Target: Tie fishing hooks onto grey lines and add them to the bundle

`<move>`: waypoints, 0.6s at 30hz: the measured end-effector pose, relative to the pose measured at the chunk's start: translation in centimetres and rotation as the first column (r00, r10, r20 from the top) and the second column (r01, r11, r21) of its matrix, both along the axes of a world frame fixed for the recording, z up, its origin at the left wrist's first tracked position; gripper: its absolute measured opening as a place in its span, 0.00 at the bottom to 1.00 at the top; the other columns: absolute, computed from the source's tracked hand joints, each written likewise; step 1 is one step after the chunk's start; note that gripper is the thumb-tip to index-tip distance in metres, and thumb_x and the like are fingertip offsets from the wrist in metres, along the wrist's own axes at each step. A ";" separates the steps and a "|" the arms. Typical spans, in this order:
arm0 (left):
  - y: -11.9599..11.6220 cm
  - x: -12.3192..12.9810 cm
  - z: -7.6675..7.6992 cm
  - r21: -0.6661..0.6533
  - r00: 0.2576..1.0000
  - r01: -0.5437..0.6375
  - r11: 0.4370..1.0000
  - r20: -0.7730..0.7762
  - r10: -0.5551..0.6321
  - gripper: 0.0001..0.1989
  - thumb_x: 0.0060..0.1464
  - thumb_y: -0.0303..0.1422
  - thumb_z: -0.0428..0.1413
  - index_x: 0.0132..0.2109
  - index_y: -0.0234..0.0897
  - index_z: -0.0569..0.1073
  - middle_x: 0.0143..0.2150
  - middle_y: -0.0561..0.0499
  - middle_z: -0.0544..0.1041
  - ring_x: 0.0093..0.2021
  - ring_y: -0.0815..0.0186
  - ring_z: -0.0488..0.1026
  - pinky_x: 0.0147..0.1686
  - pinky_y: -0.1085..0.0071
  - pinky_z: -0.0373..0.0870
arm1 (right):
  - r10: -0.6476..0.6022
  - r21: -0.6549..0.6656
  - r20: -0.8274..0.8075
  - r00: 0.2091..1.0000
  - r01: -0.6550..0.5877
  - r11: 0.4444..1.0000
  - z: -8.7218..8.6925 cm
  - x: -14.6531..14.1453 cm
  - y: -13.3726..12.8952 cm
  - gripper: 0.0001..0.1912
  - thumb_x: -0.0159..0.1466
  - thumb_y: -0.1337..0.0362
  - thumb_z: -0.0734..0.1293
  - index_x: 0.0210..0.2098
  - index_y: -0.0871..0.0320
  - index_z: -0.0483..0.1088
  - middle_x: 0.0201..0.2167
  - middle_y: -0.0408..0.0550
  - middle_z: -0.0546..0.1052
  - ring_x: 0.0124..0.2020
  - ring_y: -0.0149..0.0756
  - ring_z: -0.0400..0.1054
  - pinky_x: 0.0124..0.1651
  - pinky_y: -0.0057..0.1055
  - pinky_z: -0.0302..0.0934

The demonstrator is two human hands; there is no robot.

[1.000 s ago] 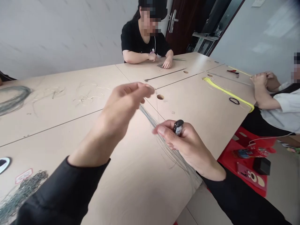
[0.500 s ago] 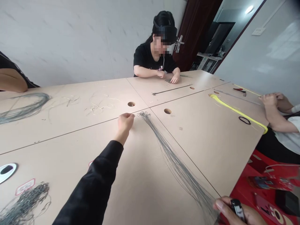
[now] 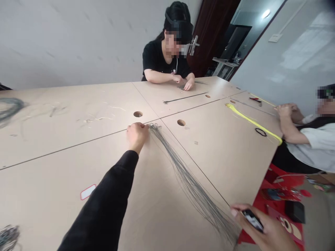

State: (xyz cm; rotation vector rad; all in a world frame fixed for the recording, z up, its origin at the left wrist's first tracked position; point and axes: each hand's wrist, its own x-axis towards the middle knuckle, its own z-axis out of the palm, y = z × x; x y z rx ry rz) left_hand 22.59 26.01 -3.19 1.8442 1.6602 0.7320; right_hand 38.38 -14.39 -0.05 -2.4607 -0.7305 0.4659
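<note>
A long bundle of thin grey-green strands (image 3: 187,170) runs across the beige table from its looped end near the centre to the lower right. At the looped end, my left hand (image 3: 138,134) is closed, its fingertips pinched beside the loops; what they hold is too small to make out. My right hand (image 3: 258,223), at the lower right, is closed around a small black object (image 3: 252,220) with a shiny face. Its thumb and fingertip lie by the loose end of the strands.
Across the table (image 3: 112,167) a person in black handles strands. At the right, another person sits near a yellow bundle (image 3: 253,122) and a black ring (image 3: 260,132). Grey coils (image 3: 10,108) lie at the left. A red-edged label (image 3: 88,192) and round holes also show.
The view has shifted to the right. My left hand has come closer to the looped end of the strands. My right hand has tilted the black object, and more of that hand shows.
</note>
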 end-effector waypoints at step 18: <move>-10.5 3.3 0.0 0.264 0.444 0.893 0.365 -0.378 -0.813 0.15 0.59 0.20 0.50 0.43 0.35 0.81 0.46 0.42 0.81 0.47 0.54 0.75 0.48 0.58 0.66 | 0.519 -0.229 0.174 0.837 -0.478 0.848 -0.8 1.9 12.3 0.27 0.68 0.66 0.62 0.66 0.56 0.70 0.42 0.53 0.85 0.39 0.47 0.81 0.40 0.36 0.70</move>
